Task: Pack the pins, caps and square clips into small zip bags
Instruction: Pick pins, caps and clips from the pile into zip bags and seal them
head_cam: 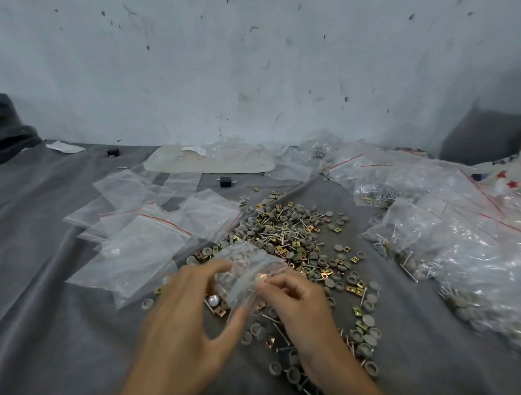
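A small crinkly clear plastic zip bag [241,272] sits over the heap of round grey caps [368,320], brassy square clips [357,311] and thin steel pins [281,332]. The left hand [183,315] grips it between thumb and fingers, and the right hand [292,299] pinches its edge.

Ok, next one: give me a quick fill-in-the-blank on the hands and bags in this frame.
1. The small zip bag is held by ___ hands, the left hand and the right hand.
2. The empty bags lie to the ___ of the loose pile of parts.
3. The filled bags lie to that pile's ___.
4. The zip strips on the bags are ___.
Missing words: both; left; right; red.
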